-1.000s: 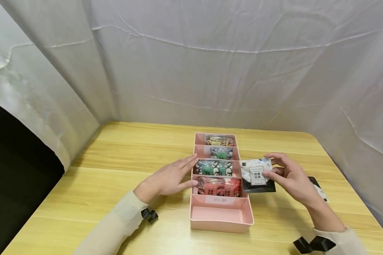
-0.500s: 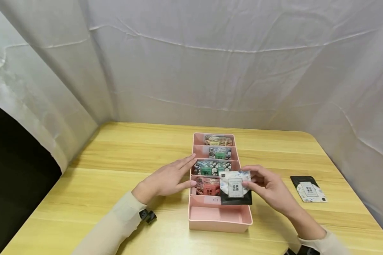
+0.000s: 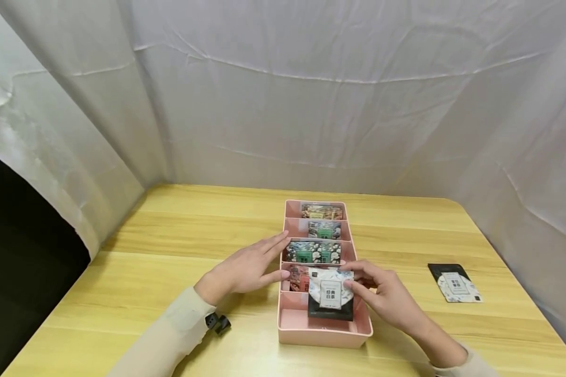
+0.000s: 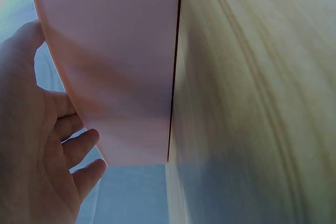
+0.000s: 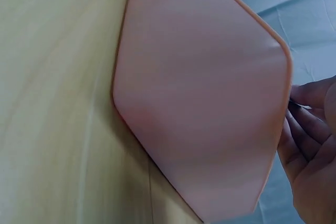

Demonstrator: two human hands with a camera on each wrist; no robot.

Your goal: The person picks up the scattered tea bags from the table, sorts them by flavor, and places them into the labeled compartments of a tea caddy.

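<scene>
My right hand pinches a white-and-black tea sachet by its right edge, thumb on the front. The sachet hangs upright over the front compartment of a pink divided box and overlaps the red sachets behind it. My left hand rests its fingertips and thumb on the box's left rim, fingers fairly straight. In the left wrist view, the left fingers touch the rim along the pink side wall. The right wrist view has the right hand at the opposite rim, the sachet mostly hidden.
Further compartments hold green sachets, a blue-green sachet and yellow-brown sachets. Another black-and-white sachet lies on the wooden table to the right. A pale curtain hangs behind the table.
My right hand has carried the sachet from beside the box's right side leftward and toward me, over the front compartment. The left hand stays on the rim.
</scene>
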